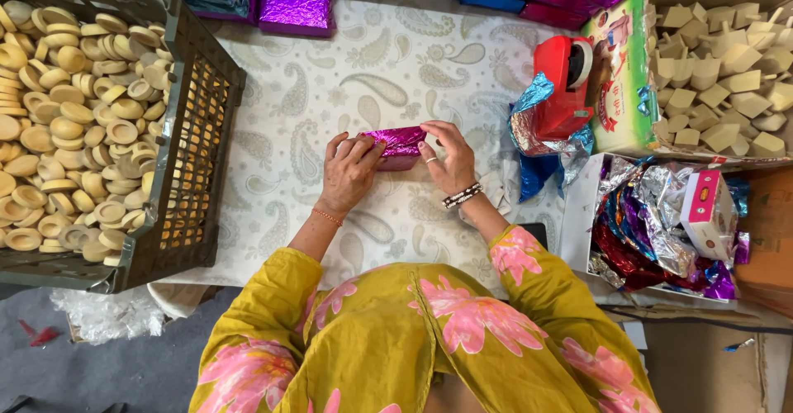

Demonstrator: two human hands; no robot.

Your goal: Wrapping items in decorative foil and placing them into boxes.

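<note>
Head view looked straight down on a small block half wrapped in magenta foil (398, 145), which lay on the paisley-patterned surface (314, 91) directly ahead of the person in the yellow floral garment. The left hand (349, 172) pressed on the near-left end of the foil block, its fingers (363, 145) curled over the top and closed against the foil. The right hand (446, 159) pinched the right end, its fingers (426, 132) bent down onto the fold at that edge, a ring and a beaded bracelet showing. Both hands thus gripped the foil block and held it flat against the surface. To fold well here, I judged that the left hand should keep the block from sliding while the right drew the foil taut and creased it sharply at the corner, since loose foil would wrinkle or tear. Left of the foil block stood a dark plastic crate (198, 132) heaped with pale round discs (74, 124). Right of it sat a red tape dispenser (563, 83) among crumpled foil scraps (537, 124), close enough to reach without letting go. Further right of the foil block a carton held tan wedge-shaped pieces (719, 74), and a box of mixed foil sheets (661, 223) lay below it. Beyond the foil block, finished purple and blue packets (297, 4) were lined up.
</note>
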